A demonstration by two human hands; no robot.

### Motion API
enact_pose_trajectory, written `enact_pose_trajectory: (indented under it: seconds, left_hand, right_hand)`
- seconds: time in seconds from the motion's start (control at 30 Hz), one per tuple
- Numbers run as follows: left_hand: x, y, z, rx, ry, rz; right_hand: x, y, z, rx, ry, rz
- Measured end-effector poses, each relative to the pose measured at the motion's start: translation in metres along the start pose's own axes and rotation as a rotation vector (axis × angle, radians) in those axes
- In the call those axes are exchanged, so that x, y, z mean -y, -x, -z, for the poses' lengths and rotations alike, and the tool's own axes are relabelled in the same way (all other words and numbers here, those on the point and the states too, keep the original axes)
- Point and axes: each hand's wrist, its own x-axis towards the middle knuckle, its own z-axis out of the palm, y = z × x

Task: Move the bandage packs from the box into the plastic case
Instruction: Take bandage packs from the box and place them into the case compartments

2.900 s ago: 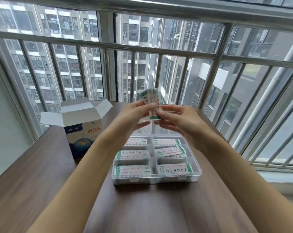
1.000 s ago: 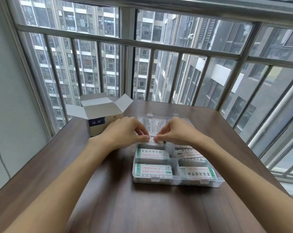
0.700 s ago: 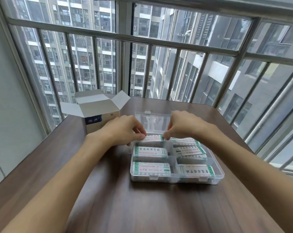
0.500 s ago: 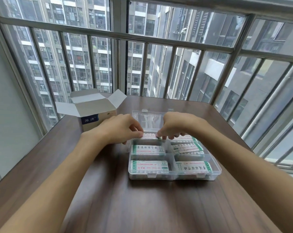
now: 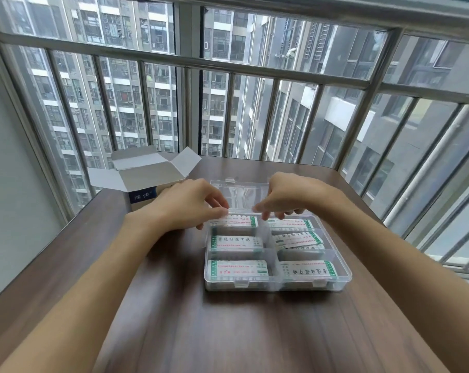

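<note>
- Hovering over the far edge of the plastic case (image 5: 277, 285), both hands are above the back row of compartments.
- The left hand (image 5: 186, 204) has its fingers loosely curled, with the fingertips just above the bandage pack (image 5: 234, 221) in the far left compartment; I cannot tell if they touch it, and they grip nothing that can be seen.
- The right hand (image 5: 287, 196) is also loosely curled with fingers pointing down over the far right compartment; it holds nothing that is visible.
- The case stands on the brown wooden table (image 5: 228, 332) with its clear lid (image 5: 240, 191) open behind the hands.
- Six compartments are seen, in two columns, and each one has white packs with green ends lying flat; the pack in the middle right compartment lies a little tilted.
- The cardboard box (image 5: 143, 188) stands to the left of the case, behind the left hand, with its flaps open.
- Behind the table is a metal window railing (image 5: 228, 64).
</note>
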Motion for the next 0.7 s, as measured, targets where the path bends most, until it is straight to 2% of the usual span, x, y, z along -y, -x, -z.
enact_pose_trajectory:
  seconds: [0.1, 0.23, 0.37, 0.57, 0.7]
  left_hand:
    - [-0.004, 0.004, 0.008, -0.072, 0.035, -0.017]
    - [-0.028, 0.011, 0.011, -0.234, 0.086, -0.126]
    - [-0.066, 0.011, -0.009, -0.122, -0.092, -0.184]
    - [-0.091, -0.006, -0.037, -0.111, -0.283, -0.185]
    - [-0.098, -0.01, -0.046, -0.109, -0.352, -0.17]
  right_hand:
    - [-0.013, 0.011, 0.01, -0.015, -0.063, 0.01]
    - [-0.045, 0.032, 0.018, -0.032, -0.062, -0.036]
    - [-0.073, 0.048, 0.01, -0.045, 0.001, -0.128]
    - [-0.085, 0.044, -0.014, -0.203, 0.046, -0.187]
    - [-0.082, 0.045, -0.019, -0.215, 0.109, -0.182]
